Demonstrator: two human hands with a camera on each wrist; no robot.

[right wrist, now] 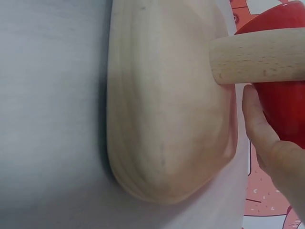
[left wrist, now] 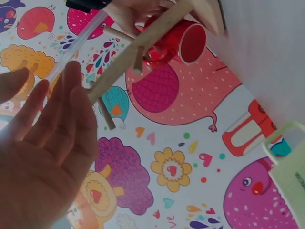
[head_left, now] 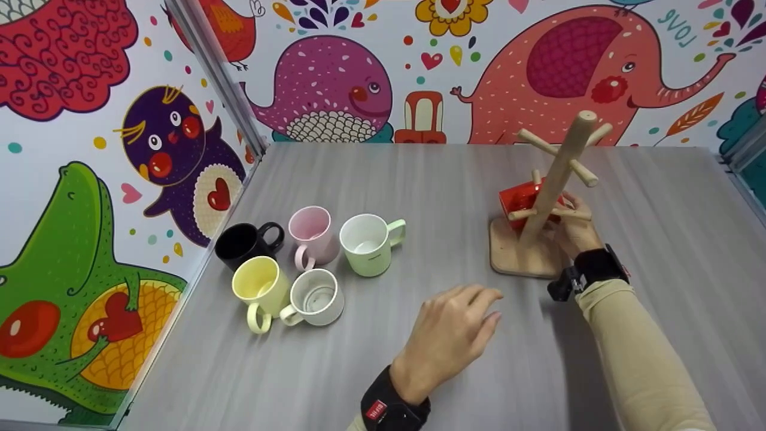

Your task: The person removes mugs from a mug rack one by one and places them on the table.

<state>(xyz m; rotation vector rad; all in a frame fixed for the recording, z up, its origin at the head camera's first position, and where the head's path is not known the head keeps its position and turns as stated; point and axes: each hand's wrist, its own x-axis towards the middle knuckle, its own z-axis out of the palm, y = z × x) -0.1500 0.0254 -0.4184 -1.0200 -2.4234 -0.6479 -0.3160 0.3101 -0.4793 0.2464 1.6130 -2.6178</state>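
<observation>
A wooden mug tree with several pegs stands at the right of the table. A red mug lies tipped sideways behind its post, among the lower pegs. My right hand grips this mug from the right, its fingers partly hidden by the post. In the right wrist view, a finger and thumb lie along the red mug, beyond the post. My left hand hovers over the table in front of the mug tree, fingers loosely extended, holding nothing; its palm shows in the left wrist view.
Several mugs stand grouped at the left: black, pink, pale green, yellow and white. Printed cartoon walls bound the table at the left and back.
</observation>
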